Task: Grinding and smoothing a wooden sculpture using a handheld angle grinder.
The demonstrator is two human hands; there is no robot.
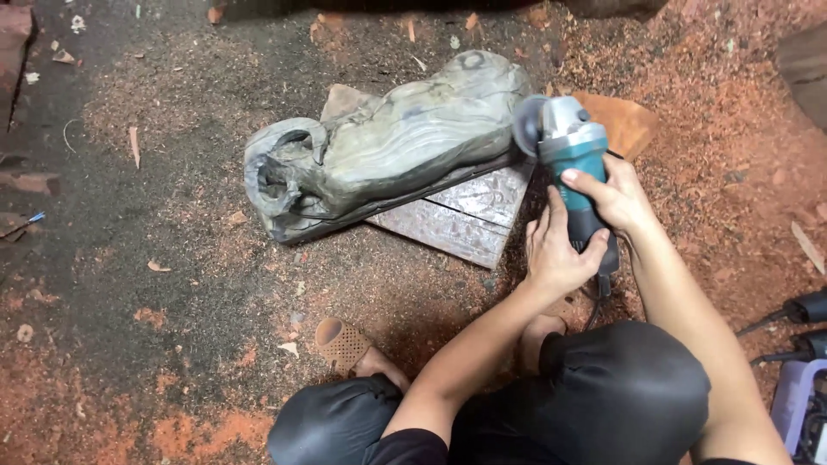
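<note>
Head cam looking down: teal angle grinder [570, 164] sits right of center, its disc end right up against the right end of a big gray carved wood piece [388, 142]; can't tell if they're actually touching. Both hands on the grinder body, right hand [613, 196] w/ fingers wrapped over the top, left hand [558, 250] clamped around it from below, thumb up. Carving lies on its side on a flat textured gray slab [465, 220], w/ an orange wood chunk [622, 122] behind the grinder. Floor [129, 258] is covered in reddish sawdust and chips. Person's crouched, black-clad knees at bottom, brown perforated sandal [343, 344] by the left knee. Black plugs and cords [797, 323] at far right.
</note>
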